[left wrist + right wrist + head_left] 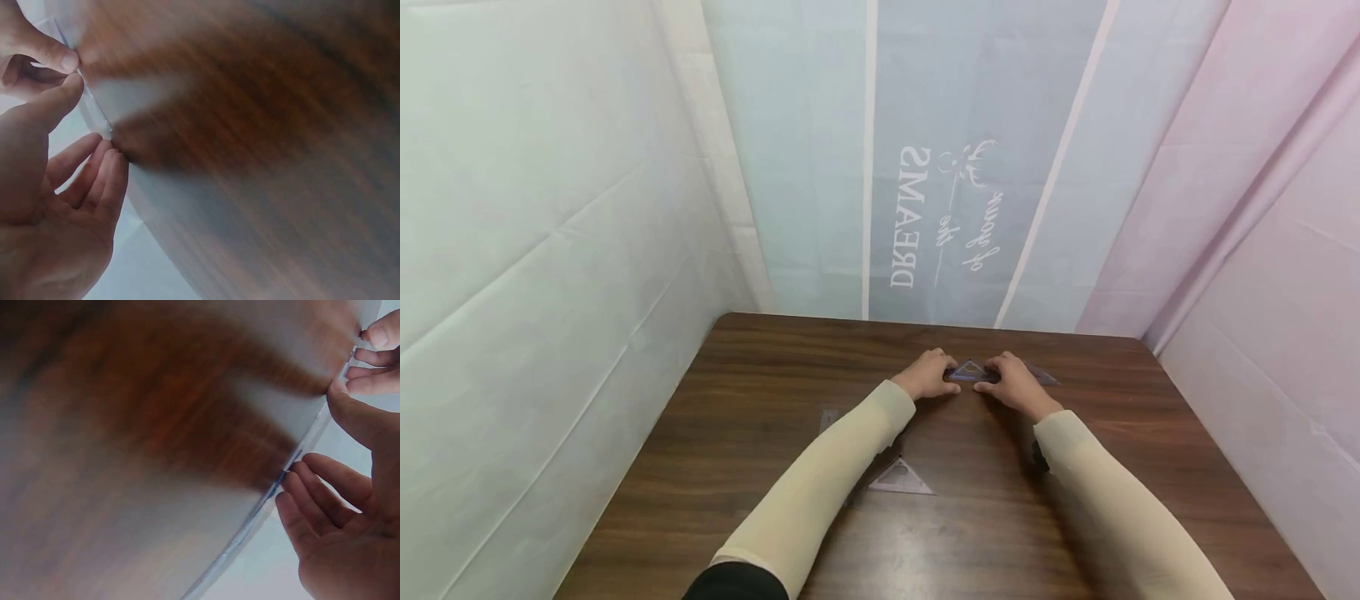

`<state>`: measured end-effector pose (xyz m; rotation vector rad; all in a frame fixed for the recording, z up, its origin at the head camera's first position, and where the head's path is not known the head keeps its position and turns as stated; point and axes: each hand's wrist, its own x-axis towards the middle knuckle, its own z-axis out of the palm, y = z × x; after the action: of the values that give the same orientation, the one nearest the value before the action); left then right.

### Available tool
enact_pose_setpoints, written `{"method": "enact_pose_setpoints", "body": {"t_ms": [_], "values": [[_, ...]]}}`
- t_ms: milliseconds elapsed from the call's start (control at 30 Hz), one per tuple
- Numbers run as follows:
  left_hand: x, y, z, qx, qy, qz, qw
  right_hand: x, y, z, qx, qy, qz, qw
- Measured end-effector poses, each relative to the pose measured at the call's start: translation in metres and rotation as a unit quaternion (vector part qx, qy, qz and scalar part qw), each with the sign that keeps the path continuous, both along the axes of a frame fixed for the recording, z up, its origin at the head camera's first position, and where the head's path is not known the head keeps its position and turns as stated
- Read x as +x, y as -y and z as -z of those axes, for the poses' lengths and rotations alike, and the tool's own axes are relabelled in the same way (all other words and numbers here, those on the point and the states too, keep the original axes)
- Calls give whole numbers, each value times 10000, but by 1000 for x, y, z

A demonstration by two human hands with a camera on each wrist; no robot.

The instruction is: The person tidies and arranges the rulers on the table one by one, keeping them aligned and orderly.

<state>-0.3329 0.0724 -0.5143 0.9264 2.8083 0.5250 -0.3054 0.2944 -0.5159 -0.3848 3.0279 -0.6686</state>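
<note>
At the far side of the table, a clear triangular set square (970, 372) with bluish edges lies between both hands. My left hand (928, 375) pinches its left corner, thumb toward me and fingers on the far side. My right hand (1017, 383) pinches it at the right corner with thumb and fingertips. Another clear set square (1045, 376) shows just beyond the right hand, partly covered by it. In the right wrist view, a clear edge (240, 536) runs on past the right fingertips (286, 481). The left thumb (70, 87) comes close to the right thumb in the left wrist view.
Nearer to me, a clear set square (904, 481) lies flat beside the left forearm. A clear piece with straight edges (828, 418) sticks out from behind the left sleeve. The brown wooden table (760, 375) meets hanging fabric (812, 208) at its back edge.
</note>
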Motion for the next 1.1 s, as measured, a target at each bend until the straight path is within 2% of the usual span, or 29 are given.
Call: {"method": "enact_pose_setpoints", "body": {"t_ms": [233,433,800,1100], "values": [[5,-11,0,-288,-380,-404,9980,2,5,-2,193,9,125,9997],[12,-14,-1,-400,-797,-614,9941,5,10,0,242,-19,226,9994],[18,-19,4,-481,-915,-667,9924,16,13,2,211,-94,408,9989],[16,-21,5,-531,-969,-705,9914,15,14,4,297,-82,552,9980]]}}
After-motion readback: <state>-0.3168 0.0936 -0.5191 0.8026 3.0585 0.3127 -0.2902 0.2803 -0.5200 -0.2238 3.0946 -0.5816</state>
